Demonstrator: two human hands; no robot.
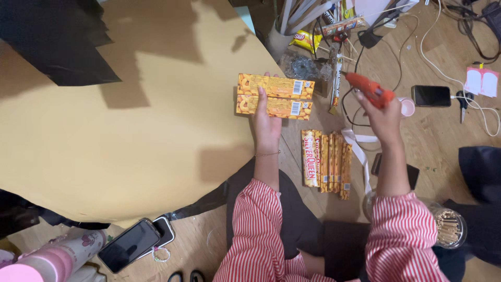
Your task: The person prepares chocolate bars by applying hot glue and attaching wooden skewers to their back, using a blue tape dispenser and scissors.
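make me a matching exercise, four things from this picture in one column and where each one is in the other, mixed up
Things:
1. orange glue gun
2. two orange boxes
3. row of chocolate bars
4. jar of wooden sticks

Places:
A. on the big tan sheet, pressed down by the left hand
B. on the floor by the right elbow
C. held in the right hand
D. on the floor between the two forearms

Pairs: 1-C, 2-A, 3-D, 4-B
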